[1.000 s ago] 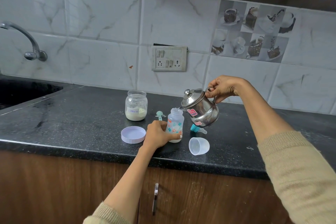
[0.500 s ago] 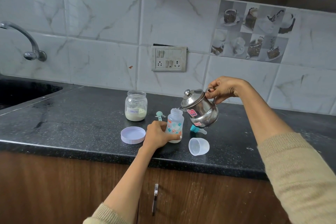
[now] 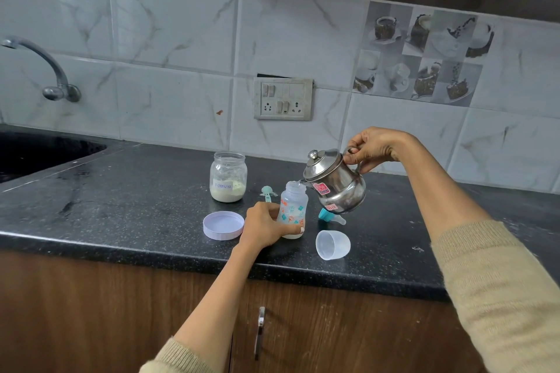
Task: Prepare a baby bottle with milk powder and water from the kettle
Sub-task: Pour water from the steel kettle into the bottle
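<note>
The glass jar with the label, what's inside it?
The glass jar holds pale cream powder heaped in its bottom part; above that it looks empty, with dusty smears on the glass. The label hides some powder. Its lid is off.

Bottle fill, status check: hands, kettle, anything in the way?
Left hand grips bottle, upright on counter. Right hand holds kettle tilted, spout at bottle mouth. Nothing blocking.
</note>
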`<control>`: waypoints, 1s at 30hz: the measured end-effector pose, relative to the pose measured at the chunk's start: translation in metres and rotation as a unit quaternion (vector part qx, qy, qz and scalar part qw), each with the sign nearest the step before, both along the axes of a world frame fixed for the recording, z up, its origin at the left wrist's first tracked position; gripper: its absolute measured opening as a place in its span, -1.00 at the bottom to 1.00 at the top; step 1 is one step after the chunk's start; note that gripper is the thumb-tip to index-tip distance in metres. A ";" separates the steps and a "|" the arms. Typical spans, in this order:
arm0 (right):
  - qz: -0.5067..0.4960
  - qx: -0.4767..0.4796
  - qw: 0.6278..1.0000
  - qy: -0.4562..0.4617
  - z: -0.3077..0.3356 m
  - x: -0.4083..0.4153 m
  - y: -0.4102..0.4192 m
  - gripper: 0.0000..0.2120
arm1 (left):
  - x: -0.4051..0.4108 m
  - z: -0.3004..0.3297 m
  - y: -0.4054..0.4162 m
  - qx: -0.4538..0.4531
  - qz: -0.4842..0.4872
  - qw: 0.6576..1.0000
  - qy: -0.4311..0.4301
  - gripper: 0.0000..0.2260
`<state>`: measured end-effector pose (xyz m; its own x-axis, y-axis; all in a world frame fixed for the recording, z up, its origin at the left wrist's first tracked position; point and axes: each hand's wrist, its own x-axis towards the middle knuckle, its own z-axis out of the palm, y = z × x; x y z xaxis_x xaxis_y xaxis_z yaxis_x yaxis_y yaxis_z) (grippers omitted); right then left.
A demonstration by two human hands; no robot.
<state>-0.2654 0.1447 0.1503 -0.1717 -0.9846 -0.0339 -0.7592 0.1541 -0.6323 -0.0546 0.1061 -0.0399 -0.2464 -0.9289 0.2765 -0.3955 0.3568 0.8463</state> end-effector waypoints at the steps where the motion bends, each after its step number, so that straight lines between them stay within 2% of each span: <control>1: 0.000 0.000 1.000 0.000 0.000 0.000 0.000 -0.70 | 0.000 0.000 0.000 0.000 0.000 1.000 0.000 -0.56; 30: -0.001 0.007 1.000 0.006 0.002 0.000 0.000 -0.72 | 0.001 -0.003 -0.003 -0.004 0.000 1.000 -0.006 -0.48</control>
<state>-0.2654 0.1444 0.1519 -0.1746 -0.9836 -0.0458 -0.7660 0.1649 -0.6214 -0.0532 0.1032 -0.0425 -0.2495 -0.9266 0.2813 -0.4051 0.3637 0.8388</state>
